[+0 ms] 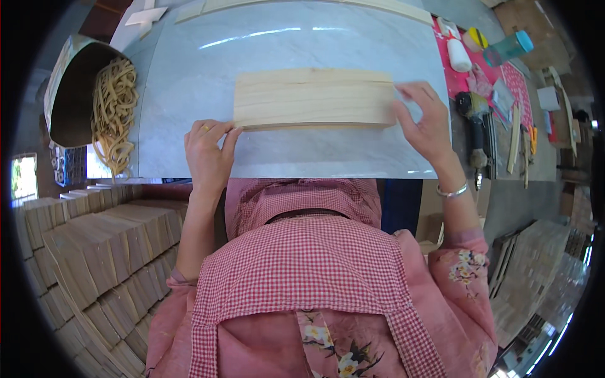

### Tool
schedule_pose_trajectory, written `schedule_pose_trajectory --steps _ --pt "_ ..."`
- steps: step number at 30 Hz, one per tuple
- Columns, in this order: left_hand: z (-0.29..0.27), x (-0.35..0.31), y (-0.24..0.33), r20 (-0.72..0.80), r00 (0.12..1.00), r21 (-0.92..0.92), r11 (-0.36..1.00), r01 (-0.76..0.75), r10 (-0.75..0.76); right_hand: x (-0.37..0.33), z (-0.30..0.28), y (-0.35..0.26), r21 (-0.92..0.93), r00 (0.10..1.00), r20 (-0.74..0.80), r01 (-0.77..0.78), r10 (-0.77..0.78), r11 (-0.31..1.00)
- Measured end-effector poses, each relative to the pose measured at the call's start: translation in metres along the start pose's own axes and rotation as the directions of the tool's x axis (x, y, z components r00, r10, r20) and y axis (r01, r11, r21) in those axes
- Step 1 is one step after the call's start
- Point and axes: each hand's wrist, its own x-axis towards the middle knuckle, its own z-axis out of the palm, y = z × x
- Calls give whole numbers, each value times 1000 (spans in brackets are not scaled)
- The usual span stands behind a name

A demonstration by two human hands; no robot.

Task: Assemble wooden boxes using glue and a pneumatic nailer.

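A long, pale wooden block lies crosswise on the light marbled tabletop; whether it is solid or a hollow box cannot be seen. At its near left corner, my left hand grips the edge between thumb and fingers, a ring on one finger. Beside the right end is my right hand, thumb and fingers apart, the fingertips smeared by motion. Its thumb is close to the near right corner; contact there is hard to tell.
On the left, a container spills tan bands. A power tool, a white bottle and a teal-lidded jar are on the right. Wooden strips line the far edge. Stacked wooden pieces stand at lower left.
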Motion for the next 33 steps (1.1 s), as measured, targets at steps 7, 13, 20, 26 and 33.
schedule_pose_trajectory --steps 7,13,20,26,33 --pt "-1 5 0 27 1000 -24 1000 13 -13 -49 7 -16 7 978 -53 -200 200 980" --pt "-4 5 4 68 997 -53 998 45 -42 -48 12 -12 -102 993 -92 -86 77 991" --pt "-14 6 4 135 991 28 1000 4 -8 -47 8 0 -54 999 -39 -22 20 998" --pt "-34 50 46 301 950 292 941 -171 79 -37 -2 12 193 970 -102 -199 222 961" --pt "52 95 137 366 748 -214 833 -511 553 -2 42 11 258 873 -362 -245 329 935"
